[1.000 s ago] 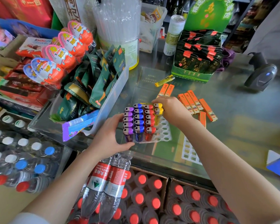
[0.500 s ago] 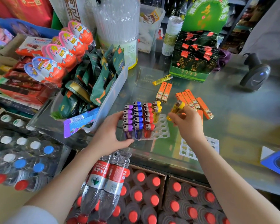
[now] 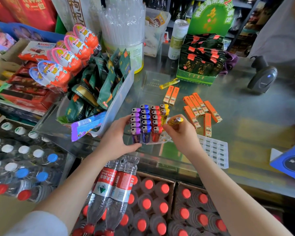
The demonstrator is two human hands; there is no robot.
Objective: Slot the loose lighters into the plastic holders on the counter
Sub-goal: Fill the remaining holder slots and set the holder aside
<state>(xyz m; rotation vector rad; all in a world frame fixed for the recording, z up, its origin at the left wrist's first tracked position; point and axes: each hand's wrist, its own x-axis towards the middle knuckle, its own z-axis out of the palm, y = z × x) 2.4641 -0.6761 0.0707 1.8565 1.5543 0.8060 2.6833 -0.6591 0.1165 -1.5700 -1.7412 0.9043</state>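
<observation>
Two hands: left hand [image 3: 117, 142] grips the near-left corner of the clear plastic holder [image 3: 162, 139], fingers curled round it; right hand [image 3: 180, 133] pinches a yellow lighter [image 3: 174, 120], tilted, just right of the yellow column.
Step tip: stand it upright, base first, into the next empty slot, I'd say.
Feel: glossy translucent bodies, metal caps, thin flexible grid.
Spares: yellow lighter [image 3: 169, 83] lying far, on the glass counter [image 3: 245, 116].

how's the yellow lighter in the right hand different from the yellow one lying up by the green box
The held yellow lighter is pinched in the right hand, raised beside the lighter holder; the far yellow lighter lies flat, untouched, on the counter. The held one's body is partly hidden by fingers; the far one shows full length. Both are translucent yellow with metal caps.
</observation>
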